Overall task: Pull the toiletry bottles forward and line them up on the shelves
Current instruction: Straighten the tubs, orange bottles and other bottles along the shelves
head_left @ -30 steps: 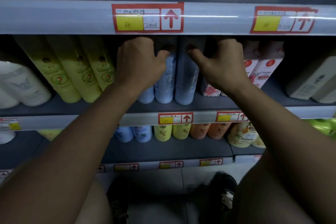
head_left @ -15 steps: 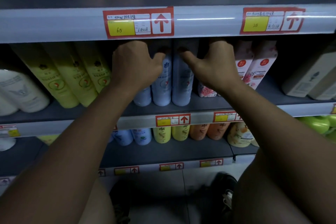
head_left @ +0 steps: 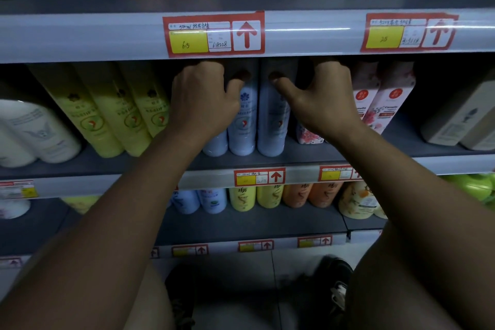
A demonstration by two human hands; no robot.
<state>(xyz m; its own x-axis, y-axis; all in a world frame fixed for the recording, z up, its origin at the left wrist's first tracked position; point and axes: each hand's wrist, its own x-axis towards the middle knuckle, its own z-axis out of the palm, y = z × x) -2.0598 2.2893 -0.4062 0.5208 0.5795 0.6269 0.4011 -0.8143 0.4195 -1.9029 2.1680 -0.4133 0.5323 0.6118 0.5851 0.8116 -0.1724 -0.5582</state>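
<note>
both hands reach into the middle shelf (head_left: pixel 308 154), the left hand (head_left: pixel 203 104) curled round one upright blue bottle (head_left: pixel 242 118) and the right hand (head_left: pixel 318 104) round its neighbour (head_left: pixel 272 120) (fingertips hidden behind); the shelf edge lies toward the person, so the pull looks straight back.

Both forearms are bare, no sleeves showing; dark shoes (head_left: pixel 336 284) with pale laces; bare knees.

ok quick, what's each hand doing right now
Left hand: curled round a pale blue plastic bottle, gripping it.
Right hand: curled round the neighbouring pale blue bottle, gripping it.
</note>
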